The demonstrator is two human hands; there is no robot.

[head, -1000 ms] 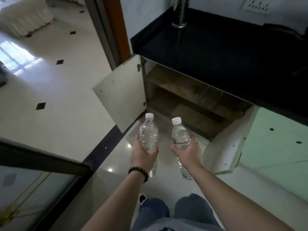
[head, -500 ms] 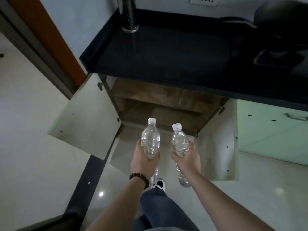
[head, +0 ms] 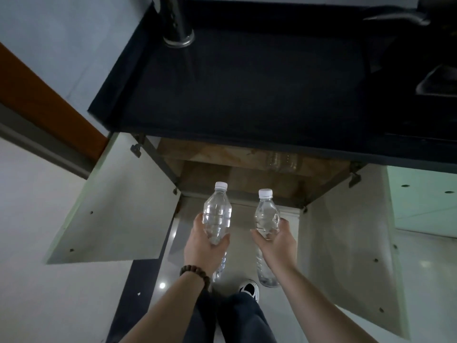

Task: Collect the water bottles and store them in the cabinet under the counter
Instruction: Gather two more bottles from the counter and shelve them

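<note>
My left hand [head: 204,246] grips a clear water bottle [head: 217,214] with a white cap, held upright. A second clear water bottle [head: 266,216] with a white cap is in my right hand [head: 277,241]. Both bottles hang just in front of the open cabinet [head: 237,174] under the black counter [head: 247,95]. The cabinet has a wooden shelf inside, and at least one clear bottle [head: 282,160] lies on it, partly hidden by the counter edge.
The left cabinet door [head: 111,206] and right cabinet door [head: 346,243] both swing wide open toward me. A steel cylinder [head: 176,26] stands on the counter at the back. A pale green closed door [head: 425,194] is to the right. My shoe [head: 249,288] is on the tiled floor.
I have stepped closer and squared up to the cabinet. The counter now fills the upper view, and both bottles stay held upright in front of the opening.
</note>
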